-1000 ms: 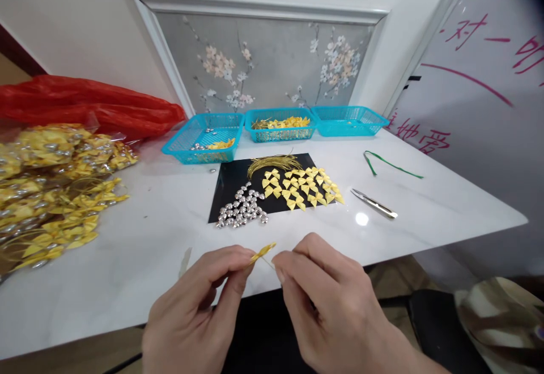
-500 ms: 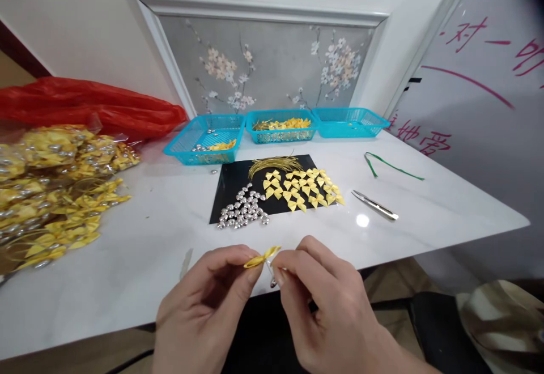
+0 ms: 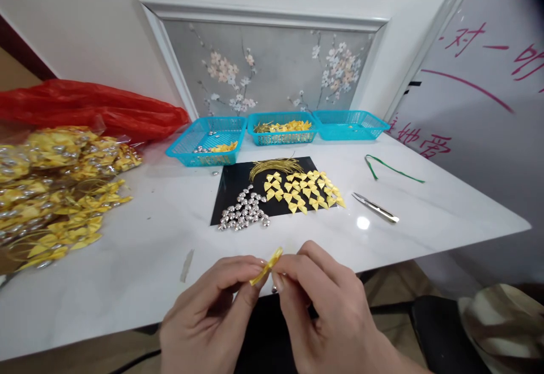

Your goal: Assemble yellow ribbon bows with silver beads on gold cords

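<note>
Between the thumb and forefinger of my left hand [image 3: 208, 311] is a small yellow ribbon bow [image 3: 267, 266], tilted with one end up. My right hand [image 3: 329, 306] is closed in a pinch right against the bow's other side. Just under its thumb a shiny silver bead [image 3: 274, 289] peeks out; how it is held is mostly hidden by the fingers. Beyond my hands lies a black mat [image 3: 227, 184] with a heap of silver beads [image 3: 244, 212], several yellow bows [image 3: 314, 187] in rows and a bundle of gold cords [image 3: 276, 166].
Three blue baskets [image 3: 204, 158] line the wall. Bagged yellow bows with silver beads [image 3: 63, 192] and a red plastic bag [image 3: 93, 107] fill the left. At right are small scissors or snips [image 3: 376, 208] and a green ribbon [image 3: 393, 168]. The table's [image 3: 255, 243] front edge is near my hands.
The bow has turned steeper and my hands have drawn closer together around it. The silver bead and a pale strip near it, seen between my hands earlier, are now more covered.
</note>
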Available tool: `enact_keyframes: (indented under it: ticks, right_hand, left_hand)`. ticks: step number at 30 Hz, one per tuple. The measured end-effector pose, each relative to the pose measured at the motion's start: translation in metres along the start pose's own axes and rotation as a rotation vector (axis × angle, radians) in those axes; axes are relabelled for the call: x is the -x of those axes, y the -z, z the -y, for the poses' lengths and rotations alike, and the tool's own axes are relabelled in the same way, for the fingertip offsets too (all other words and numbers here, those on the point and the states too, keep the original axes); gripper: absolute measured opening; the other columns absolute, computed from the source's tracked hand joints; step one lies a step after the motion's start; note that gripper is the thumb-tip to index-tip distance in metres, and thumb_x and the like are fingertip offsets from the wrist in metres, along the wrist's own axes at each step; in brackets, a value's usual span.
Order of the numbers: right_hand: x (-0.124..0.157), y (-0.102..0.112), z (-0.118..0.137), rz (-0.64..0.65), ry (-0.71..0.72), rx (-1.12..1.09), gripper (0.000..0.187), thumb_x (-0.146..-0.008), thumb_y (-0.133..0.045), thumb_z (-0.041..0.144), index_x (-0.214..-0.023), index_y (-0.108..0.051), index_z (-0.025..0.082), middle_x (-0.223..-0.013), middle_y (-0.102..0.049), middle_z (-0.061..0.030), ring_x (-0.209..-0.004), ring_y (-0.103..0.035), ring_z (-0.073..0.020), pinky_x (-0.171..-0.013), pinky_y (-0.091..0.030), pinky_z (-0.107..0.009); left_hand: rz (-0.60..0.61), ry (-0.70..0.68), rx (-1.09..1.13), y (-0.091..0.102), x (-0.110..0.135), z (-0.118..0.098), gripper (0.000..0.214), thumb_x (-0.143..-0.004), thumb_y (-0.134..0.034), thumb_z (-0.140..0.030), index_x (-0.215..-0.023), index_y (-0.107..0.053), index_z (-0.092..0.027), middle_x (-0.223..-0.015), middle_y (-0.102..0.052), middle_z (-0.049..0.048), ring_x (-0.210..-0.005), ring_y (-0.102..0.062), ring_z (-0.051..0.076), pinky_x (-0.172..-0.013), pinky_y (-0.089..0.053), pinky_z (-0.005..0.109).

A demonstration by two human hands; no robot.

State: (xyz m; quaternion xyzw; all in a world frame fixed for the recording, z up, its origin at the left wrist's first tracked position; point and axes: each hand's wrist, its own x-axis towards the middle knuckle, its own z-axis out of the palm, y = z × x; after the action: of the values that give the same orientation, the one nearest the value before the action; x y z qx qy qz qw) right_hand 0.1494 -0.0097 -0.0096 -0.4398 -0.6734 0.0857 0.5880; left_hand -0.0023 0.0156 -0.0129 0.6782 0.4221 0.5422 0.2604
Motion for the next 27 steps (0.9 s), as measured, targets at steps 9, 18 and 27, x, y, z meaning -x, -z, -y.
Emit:
enact_keyframes:
  ticks: [9, 18, 27]
  right_hand:
    - [-0.001, 0.004, 0.001, 0.02, -0.004, -0.03, 0.017, -0.097, -0.051, 0.008, -0.099, -0.066, 0.017, -0.076, -0.059, -0.0021, -0.06, -0.055, -0.014, -0.052, -0.047, -0.025]
    - [0.005, 0.011, -0.001, 0.09, -0.073, -0.077, 0.018, -0.098, -0.053, 0.008, -0.095, -0.067, 0.018, -0.078, -0.064, -0.002, -0.064, -0.06, -0.013, -0.059, -0.051, -0.024]
    - [0.005, 0.008, -0.004, 0.129, -0.088, -0.11, 0.024, -0.097, -0.049, 0.004, -0.099, -0.069, 0.018, -0.084, -0.064, -0.0039, -0.066, -0.06, -0.014, -0.058, -0.048, -0.026]
  left_hand:
    - [-0.022, 0.205, 0.067, 0.0, -0.001, 0.003, 0.007, -0.083, -0.08, -0.025, -0.086, -0.082, -0.031, -0.083, -0.084, -0.0041, -0.073, -0.081, 0.016, -0.071, -0.065, 0.016]
    - [-0.037, 0.222, 0.126, 0.0, 0.0, 0.008, 0.01, -0.084, -0.08, -0.023, -0.084, -0.08, -0.033, -0.09, -0.083, -0.0067, -0.083, -0.079, 0.013, -0.081, -0.063, 0.013]
    - [-0.091, -0.04, -0.002, 0.0, 0.011, 0.0, 0.033, -0.087, -0.067, -0.004, -0.089, -0.076, -0.036, -0.097, -0.081, -0.0096, -0.089, -0.077, 0.012, -0.082, -0.063, 0.017]
